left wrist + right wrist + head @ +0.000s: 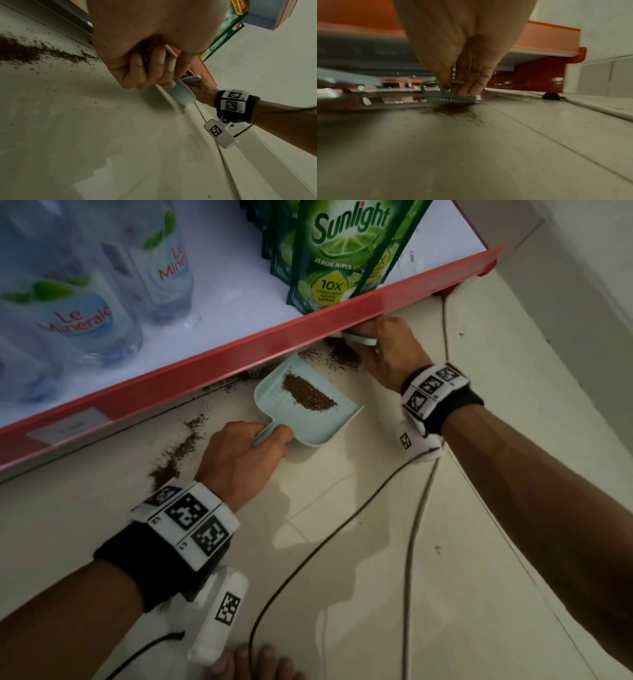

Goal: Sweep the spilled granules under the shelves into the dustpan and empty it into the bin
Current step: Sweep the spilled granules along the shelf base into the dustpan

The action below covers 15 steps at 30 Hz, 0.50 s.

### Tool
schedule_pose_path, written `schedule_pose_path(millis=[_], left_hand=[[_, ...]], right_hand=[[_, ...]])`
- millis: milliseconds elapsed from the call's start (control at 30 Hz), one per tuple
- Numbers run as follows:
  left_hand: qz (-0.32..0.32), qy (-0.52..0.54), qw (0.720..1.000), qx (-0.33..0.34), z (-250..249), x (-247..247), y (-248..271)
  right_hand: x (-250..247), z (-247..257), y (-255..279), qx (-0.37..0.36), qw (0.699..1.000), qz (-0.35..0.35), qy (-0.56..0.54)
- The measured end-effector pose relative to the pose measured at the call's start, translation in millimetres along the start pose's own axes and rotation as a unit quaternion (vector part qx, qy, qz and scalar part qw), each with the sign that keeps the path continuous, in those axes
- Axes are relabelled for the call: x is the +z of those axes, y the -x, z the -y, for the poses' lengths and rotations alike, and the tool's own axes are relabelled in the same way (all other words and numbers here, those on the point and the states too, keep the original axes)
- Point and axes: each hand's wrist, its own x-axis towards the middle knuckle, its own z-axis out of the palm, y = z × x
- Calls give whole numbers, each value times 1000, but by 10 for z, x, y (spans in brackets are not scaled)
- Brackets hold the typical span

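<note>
Left hand (239,455) grips dustpan (308,419); right hand (387,350) holds brush (452,98).

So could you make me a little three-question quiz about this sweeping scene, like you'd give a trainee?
1. True or false: the dustpan already holds a pile of granules.
2. Which hand grips the dustpan's handle? A) left hand B) right hand
3. Fill in: the right hand holds a small brush at the floor, just under the red ____ edge.

Key:
1. True; more granules also lie on the floor, left of the dustpan.
2. A.
3. Shelf.
</note>
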Motion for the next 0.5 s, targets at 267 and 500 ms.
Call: schedule_pose_path(millis=[267, 500], left_hand=[[-1, -10, 1000, 10, 49, -44, 150], [-12, -16, 1000, 19, 82, -67, 228]], right_hand=[[-83, -112, 111, 207, 965, -113, 115], [23, 94, 61, 159, 985, -12, 63]])
